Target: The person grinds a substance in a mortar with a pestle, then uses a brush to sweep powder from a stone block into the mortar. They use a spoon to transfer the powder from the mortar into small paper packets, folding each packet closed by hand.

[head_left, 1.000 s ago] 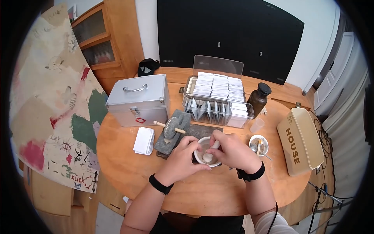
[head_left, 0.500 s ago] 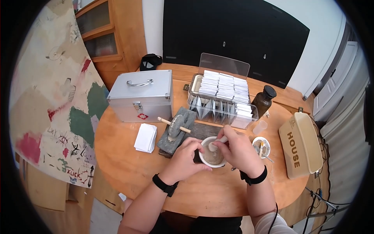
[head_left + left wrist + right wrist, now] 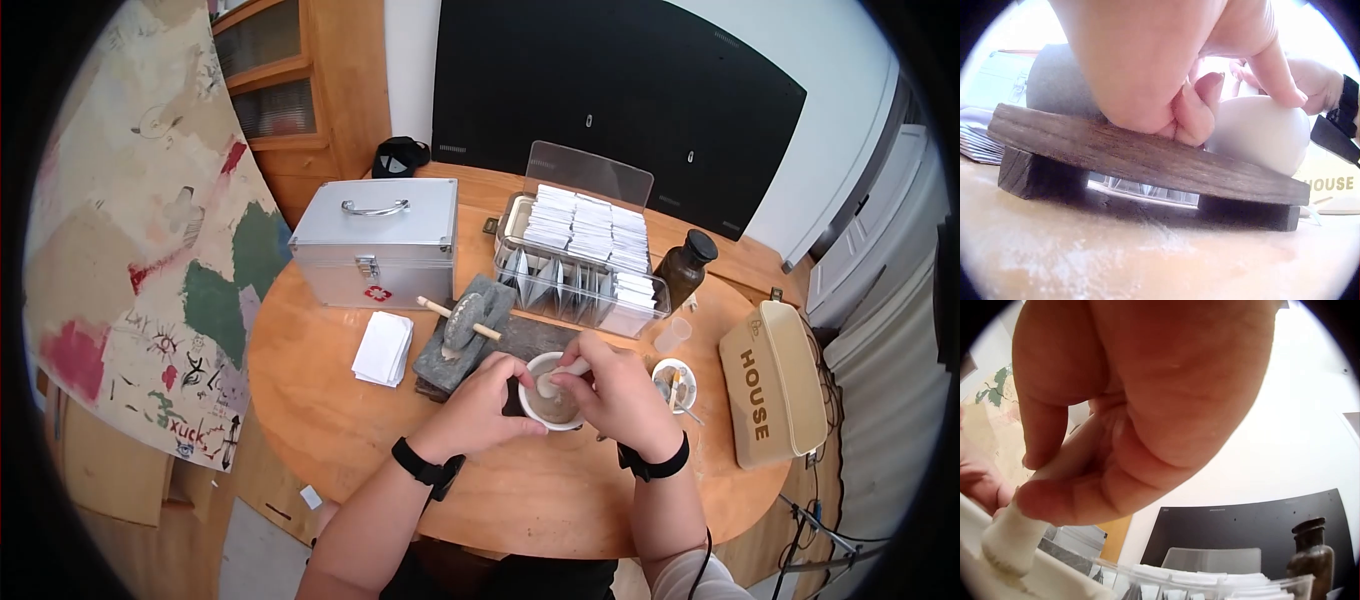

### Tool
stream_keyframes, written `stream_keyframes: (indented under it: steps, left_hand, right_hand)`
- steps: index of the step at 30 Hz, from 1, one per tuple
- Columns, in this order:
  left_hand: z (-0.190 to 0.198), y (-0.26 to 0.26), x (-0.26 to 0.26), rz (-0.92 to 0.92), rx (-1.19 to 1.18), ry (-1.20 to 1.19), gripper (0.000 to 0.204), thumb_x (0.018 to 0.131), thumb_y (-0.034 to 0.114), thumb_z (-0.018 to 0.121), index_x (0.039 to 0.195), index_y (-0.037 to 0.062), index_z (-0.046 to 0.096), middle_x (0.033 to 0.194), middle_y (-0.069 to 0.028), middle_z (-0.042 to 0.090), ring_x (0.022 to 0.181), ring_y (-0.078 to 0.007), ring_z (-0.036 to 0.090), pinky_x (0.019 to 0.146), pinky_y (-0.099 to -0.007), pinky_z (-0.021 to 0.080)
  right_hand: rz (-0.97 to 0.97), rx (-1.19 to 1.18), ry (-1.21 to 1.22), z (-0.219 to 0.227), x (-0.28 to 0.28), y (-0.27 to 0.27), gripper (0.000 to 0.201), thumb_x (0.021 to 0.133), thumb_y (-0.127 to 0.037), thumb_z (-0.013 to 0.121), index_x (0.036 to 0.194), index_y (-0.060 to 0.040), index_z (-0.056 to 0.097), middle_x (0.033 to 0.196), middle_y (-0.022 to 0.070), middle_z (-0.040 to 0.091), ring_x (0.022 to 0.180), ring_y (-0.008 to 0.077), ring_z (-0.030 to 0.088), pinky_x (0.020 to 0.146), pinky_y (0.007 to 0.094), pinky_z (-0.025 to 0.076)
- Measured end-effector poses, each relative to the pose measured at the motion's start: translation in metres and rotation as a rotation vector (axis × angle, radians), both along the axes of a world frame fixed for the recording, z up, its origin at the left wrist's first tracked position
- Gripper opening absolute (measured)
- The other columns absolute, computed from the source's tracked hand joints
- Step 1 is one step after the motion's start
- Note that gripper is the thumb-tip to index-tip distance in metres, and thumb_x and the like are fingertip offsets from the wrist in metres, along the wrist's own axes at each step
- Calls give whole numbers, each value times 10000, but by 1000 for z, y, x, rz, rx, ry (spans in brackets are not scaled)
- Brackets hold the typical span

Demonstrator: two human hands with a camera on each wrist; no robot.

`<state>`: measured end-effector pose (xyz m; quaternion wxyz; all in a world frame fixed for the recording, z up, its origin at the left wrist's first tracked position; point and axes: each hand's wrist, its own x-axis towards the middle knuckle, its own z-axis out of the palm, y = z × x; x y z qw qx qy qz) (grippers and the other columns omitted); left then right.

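Observation:
A white mortar [image 3: 553, 424] with greyish powder inside stands on a dark wooden board on feet [image 3: 1147, 159]. My left hand [image 3: 485, 405] holds the mortar, thumb and forefinger spread around its rim. In the left wrist view its other fingers are curled close over the board. My right hand [image 3: 628, 395] pinches a white pestle [image 3: 1013, 540] between thumb and fingers. The pestle's rounded head, dusted with powder, is tilted inside the bowl.
Left of the mortar, a grey stone wheel [image 3: 463, 325] with a wooden axle sits on a stone block. White papers [image 3: 383, 348], a silver case [image 3: 375, 240], a clear box of packets [image 3: 585, 235], a brown bottle [image 3: 684, 268], a small white bowl [image 3: 676, 385] and a HOUSE box [image 3: 770, 385] surround it.
The pestle head has moved around inside the mortar, from the near side to the far left side. My left hand keeps its hold on the rim. The head view has shifted slightly.

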<state>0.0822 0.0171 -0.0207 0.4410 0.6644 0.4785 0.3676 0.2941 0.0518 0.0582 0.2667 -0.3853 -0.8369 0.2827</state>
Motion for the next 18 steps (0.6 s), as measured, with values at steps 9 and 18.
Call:
stream_keyframes:
  steps: [9,18]
  left_hand:
    - [0,1,-1,-19,3,14,615,715,208,960,1160,73,557,1148,-59,517,879,-176,512,796,-319,480]
    - [-6,1,1,0,106,7,602,703,181,977,1140,67,579,1057,-6,463,716,-93,395,653,-251,405]
  right_hand:
    - [18,63,-52,0,4,-1,234,899,-80,744,1005,-38,540,834,214,689,822,426,704,679,454,549]
    - [-24,39,-79,1,5,0,232,890,-70,757,996,-32,554,800,198,695,791,408,710,674,442,549]
